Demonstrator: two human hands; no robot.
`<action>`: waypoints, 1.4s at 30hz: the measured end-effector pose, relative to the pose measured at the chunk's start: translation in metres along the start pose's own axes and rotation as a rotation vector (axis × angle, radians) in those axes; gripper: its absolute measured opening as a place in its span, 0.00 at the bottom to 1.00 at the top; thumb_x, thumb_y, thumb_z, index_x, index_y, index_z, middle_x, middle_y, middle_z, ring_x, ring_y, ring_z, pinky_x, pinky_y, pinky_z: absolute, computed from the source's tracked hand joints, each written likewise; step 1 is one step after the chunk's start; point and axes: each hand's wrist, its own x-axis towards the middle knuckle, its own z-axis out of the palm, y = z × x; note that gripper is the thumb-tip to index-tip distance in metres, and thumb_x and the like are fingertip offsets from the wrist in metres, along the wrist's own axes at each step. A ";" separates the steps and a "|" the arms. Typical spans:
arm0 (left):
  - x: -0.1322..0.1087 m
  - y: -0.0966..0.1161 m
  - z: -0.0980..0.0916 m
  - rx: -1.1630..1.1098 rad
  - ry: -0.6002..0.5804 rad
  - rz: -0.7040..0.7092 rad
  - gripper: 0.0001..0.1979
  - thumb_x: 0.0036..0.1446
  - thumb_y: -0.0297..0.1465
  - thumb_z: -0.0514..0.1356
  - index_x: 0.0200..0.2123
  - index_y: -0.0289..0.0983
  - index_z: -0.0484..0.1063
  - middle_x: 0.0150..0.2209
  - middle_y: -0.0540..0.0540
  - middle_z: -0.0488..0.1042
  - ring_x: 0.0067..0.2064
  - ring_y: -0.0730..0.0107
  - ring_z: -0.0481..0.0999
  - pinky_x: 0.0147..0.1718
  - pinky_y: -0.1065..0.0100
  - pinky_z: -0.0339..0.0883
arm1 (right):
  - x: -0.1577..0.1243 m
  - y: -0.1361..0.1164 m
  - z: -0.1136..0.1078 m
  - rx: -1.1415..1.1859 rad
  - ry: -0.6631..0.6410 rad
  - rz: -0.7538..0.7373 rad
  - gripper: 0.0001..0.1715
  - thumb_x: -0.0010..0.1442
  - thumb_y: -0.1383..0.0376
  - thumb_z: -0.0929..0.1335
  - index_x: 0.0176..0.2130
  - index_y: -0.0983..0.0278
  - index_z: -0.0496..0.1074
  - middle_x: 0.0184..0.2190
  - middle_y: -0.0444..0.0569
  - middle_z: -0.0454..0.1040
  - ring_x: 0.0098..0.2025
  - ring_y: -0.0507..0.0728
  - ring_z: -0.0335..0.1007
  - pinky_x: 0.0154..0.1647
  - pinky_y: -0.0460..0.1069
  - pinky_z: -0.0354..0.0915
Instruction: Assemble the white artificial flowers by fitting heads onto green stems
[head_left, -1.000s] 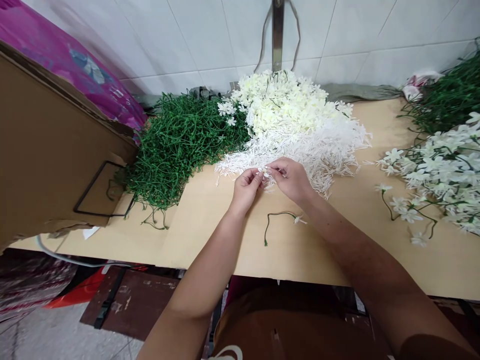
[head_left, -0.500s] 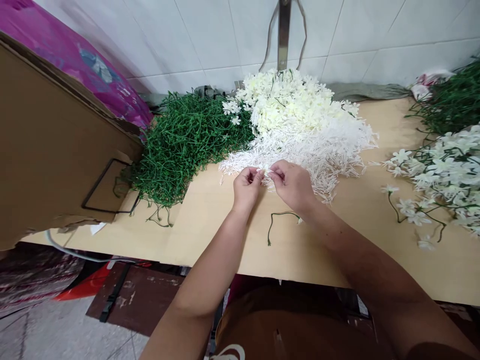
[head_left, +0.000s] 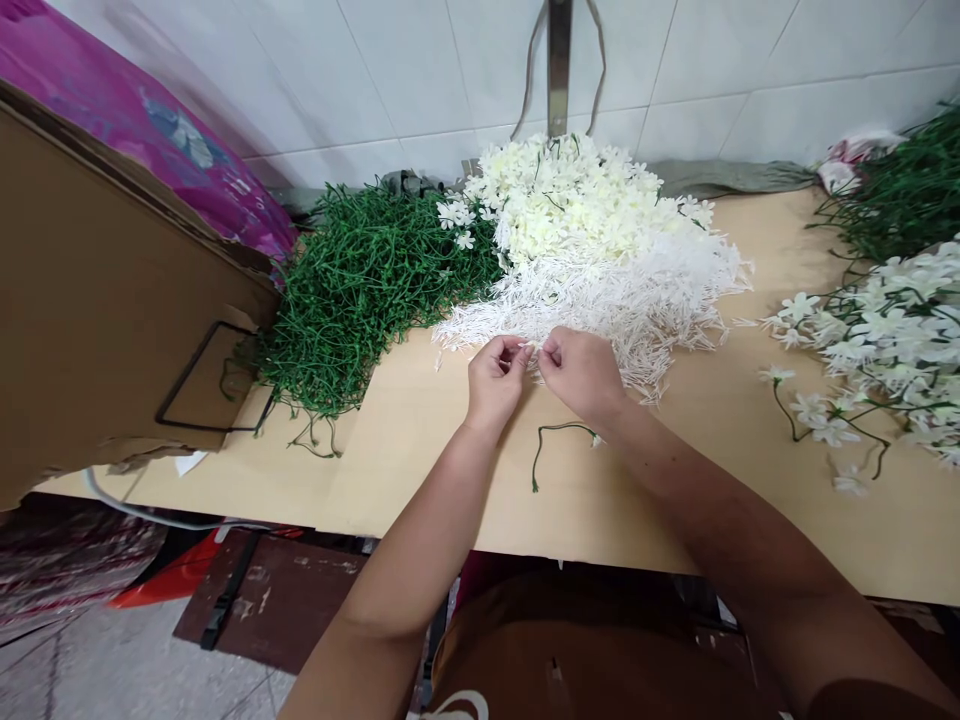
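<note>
My left hand (head_left: 496,378) is closed in a pinch at the front of a heap of thin white flower stamens (head_left: 615,305). Between its thumb and forefinger shows a small white artificial flower piece (head_left: 532,345), mostly covered by the fingers. My right hand (head_left: 581,370) meets it from the right, fingers curled and closed on the same piece, fingertips almost touching the left ones. Below the hands, on the table, lies one bent green stem (head_left: 559,428) with a small white tip near my right wrist. White flower heads (head_left: 577,205) are heaped behind the stamens.
A tangled pile of green stems (head_left: 367,290) lies at the left, beside a cardboard box (head_left: 112,270) and a black wire frame (head_left: 196,375). Stemmed white flowers (head_left: 892,330) are gathered on the right of the table (head_left: 420,450), with more green stems (head_left: 907,200) behind them. A tiled wall stands behind.
My right hand has turned slightly and its fingers have curled in more. The white flower piece between the hands shows less than before. The view has shifted a little.
</note>
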 end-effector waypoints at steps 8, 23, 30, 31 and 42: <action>0.000 -0.002 0.000 -0.032 0.012 0.000 0.10 0.45 0.35 0.64 0.27 0.35 0.70 0.21 0.54 0.68 0.23 0.80 0.63 0.25 0.75 0.58 | 0.000 0.001 0.004 -0.034 0.032 -0.115 0.10 0.59 0.67 0.62 0.33 0.68 0.71 0.29 0.53 0.74 0.34 0.57 0.66 0.34 0.50 0.55; 0.001 -0.009 -0.003 0.115 -0.090 0.116 0.06 0.51 0.33 0.59 0.27 0.36 0.68 0.25 0.51 0.69 0.28 0.76 0.65 0.29 0.73 0.60 | 0.000 0.007 0.009 -0.018 0.127 -0.233 0.09 0.56 0.70 0.61 0.29 0.67 0.69 0.30 0.54 0.71 0.37 0.60 0.62 0.41 0.53 0.59; 0.001 -0.007 -0.005 0.167 -0.118 0.194 0.05 0.52 0.31 0.58 0.27 0.37 0.69 0.26 0.50 0.68 0.29 0.75 0.66 0.29 0.73 0.59 | 0.003 0.016 0.017 0.448 0.158 -0.154 0.04 0.54 0.70 0.63 0.28 0.63 0.66 0.38 0.52 0.71 0.44 0.56 0.66 0.47 0.52 0.62; 0.000 -0.007 -0.005 0.160 -0.122 0.191 0.05 0.52 0.32 0.58 0.27 0.37 0.69 0.26 0.50 0.68 0.29 0.75 0.66 0.29 0.73 0.59 | 0.003 0.016 0.018 0.520 0.122 -0.117 0.04 0.54 0.70 0.63 0.28 0.63 0.66 0.37 0.50 0.71 0.41 0.55 0.67 0.44 0.51 0.64; -0.001 0.006 -0.006 -0.053 -0.084 0.096 0.09 0.49 0.36 0.62 0.30 0.36 0.72 0.27 0.49 0.71 0.26 0.77 0.66 0.29 0.72 0.61 | 0.010 0.028 0.020 1.209 -0.053 0.066 0.14 0.45 0.59 0.72 0.23 0.64 0.65 0.19 0.41 0.67 0.24 0.49 0.62 0.30 0.47 0.60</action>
